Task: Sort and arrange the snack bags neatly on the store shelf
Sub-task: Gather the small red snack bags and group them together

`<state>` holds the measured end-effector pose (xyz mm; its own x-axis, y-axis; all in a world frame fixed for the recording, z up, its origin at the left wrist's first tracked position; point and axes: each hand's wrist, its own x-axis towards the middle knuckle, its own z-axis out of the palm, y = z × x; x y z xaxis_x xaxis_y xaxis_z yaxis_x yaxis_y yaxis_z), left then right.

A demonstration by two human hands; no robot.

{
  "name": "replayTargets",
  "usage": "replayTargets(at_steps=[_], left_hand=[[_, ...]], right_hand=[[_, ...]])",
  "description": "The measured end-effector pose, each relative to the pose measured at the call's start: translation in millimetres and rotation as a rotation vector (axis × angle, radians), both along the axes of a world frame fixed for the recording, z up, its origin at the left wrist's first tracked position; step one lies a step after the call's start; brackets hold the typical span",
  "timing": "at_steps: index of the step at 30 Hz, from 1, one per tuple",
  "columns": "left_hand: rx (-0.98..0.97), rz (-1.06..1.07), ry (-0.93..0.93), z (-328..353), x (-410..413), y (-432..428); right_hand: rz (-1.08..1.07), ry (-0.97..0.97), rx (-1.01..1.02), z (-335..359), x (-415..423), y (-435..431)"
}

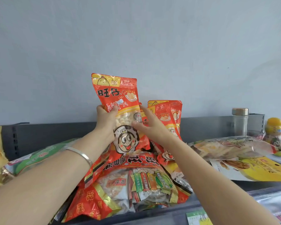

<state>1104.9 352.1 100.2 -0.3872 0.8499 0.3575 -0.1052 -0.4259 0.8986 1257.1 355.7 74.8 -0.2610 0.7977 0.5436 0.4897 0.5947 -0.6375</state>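
Shelf [161, 211] of grey metal holds a jumble of snack bags, the widest a cracker pack [136, 181] lying flat at the front. Above it a red bag [117, 93] stands upright, gripped at its left edge by the left hand [106, 120]. The right hand [146, 124], fingers straight and spread, touches its right side. Matching bags [170, 114] lean just behind. A bottle [239, 122] stands far right.

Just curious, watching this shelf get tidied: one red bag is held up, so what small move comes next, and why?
Probably stand the red bag beside the two matching bags at the back panel. The left hand grips it upright, the right hand touches its front with straight fingers, and those bags look alike.
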Motion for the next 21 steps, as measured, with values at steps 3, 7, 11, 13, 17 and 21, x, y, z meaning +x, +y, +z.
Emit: replayTargets(at_steps=[3,7,11,13,17,21], left_hand=[[0.054,-0.038,-0.058,4,13,-7],[0.023,-0.118,-0.084,4,33,-7],[-0.088,-0.188,0.085,5,59,-4],[-0.146,-0.225,0.153,3,76,-1],[-0.295,-0.367,0.353,-9,103,-1],[-0.381,-0.449,0.573,-22,110,-5]], right_hand=[[0.042,-0.011,-0.024,3,-6,-6],[-0.098,0.006,-0.01,3,6,-4],[-0.292,-0.004,0.042,-1,29,-7],[-0.444,-0.079,0.08,-2,45,-8],[-0.587,-0.279,-0.117,-22,79,6],[-0.537,-0.394,-0.235,-48,95,18]])
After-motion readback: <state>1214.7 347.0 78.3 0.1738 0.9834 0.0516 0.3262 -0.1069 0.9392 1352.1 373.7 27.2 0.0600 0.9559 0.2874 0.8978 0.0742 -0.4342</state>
